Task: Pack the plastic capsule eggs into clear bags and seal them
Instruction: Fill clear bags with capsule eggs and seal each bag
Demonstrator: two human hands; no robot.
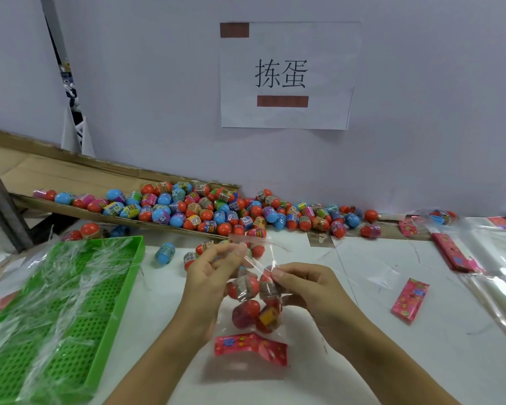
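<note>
Sealing stage, by the look of it. Clear bag (253,299) hangs between my hands over the near middle of the desk (362,331), four or so capsule eggs (246,287) already inside, pink header card (250,346) at its bottom. Left hand (214,273) fingers pinched together on the bag's open flap; right hand (301,285) fingers clamped on the bag neck just above the eggs. Loose eggs (205,209) heaped far across the desk against the wall; green tray (70,305) near left. Next move, I judge: fold the flap down flat and press it shut without creasing.
</note>
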